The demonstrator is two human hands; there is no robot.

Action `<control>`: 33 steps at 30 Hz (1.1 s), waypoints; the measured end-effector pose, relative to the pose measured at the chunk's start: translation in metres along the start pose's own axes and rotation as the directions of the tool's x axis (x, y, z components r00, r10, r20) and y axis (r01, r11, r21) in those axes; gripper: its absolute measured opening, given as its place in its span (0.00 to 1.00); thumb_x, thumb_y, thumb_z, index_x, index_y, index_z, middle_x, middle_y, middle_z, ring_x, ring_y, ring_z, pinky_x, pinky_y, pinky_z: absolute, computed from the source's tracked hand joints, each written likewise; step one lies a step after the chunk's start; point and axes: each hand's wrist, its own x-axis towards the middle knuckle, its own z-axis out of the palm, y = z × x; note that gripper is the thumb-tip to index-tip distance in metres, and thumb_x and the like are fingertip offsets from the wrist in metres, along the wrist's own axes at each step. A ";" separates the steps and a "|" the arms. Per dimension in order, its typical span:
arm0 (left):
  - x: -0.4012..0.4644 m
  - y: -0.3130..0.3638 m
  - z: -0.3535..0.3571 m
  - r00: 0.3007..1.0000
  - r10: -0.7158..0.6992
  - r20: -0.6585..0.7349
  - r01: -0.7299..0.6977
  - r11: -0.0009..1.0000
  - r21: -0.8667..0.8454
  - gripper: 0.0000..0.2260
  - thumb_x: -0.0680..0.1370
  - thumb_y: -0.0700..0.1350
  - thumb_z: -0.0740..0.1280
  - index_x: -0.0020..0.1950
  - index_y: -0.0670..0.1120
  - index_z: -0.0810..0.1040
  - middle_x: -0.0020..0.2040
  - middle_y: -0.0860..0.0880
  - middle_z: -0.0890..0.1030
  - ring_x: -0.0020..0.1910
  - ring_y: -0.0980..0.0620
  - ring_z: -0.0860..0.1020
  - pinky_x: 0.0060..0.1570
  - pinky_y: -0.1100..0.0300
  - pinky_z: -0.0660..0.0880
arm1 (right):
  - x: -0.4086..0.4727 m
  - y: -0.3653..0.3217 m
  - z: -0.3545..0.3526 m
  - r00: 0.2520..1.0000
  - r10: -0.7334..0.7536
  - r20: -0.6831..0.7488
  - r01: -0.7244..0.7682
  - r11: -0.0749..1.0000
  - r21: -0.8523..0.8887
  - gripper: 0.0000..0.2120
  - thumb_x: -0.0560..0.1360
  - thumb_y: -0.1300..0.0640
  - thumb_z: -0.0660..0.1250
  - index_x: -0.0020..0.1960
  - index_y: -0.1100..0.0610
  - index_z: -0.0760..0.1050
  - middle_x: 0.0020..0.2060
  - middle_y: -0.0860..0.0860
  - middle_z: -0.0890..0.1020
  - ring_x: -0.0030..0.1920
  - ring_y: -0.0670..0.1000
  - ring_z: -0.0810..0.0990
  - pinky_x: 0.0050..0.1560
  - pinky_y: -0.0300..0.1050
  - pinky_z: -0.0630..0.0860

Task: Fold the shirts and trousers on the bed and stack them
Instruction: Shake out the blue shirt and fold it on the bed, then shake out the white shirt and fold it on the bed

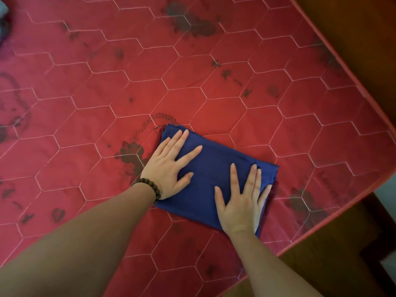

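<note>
My left hand and right hand, fingers spread flat, press folded blue garment onto red mattress near corner, likely flattening creases so stack sits level.

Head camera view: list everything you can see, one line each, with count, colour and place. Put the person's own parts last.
Folded garment: one, dark blue, lying flat on the mattress near its lower right edge, under both hands.
Mattress: one, red with white hexagon stitching and dark flower prints, filling most of the view.
Bed frame: one, brown wood, along the right side and lower right corner.
Cloth: one bit, pale and dark, at the top left edge; too cut off to identify.
Bracelet: one, dark brown beads, on the left wrist.
Left hand: flat, fingers spread, pressing the garment's left part.
Right hand: flat, fingers spread, pressing its right part.
</note>
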 end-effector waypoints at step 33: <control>-0.591 -0.176 -0.152 0.476 -0.879 0.000 0.879 0.476 -0.017 0.32 0.78 0.57 0.59 0.79 0.48 0.54 0.79 0.43 0.54 0.79 0.45 0.48 0.76 0.43 0.46 | -0.271 -0.455 -0.025 0.707 -0.650 0.279 0.643 0.755 0.128 0.29 0.80 0.46 0.59 0.78 0.48 0.54 0.78 0.58 0.53 0.78 0.57 0.50 0.75 0.63 0.48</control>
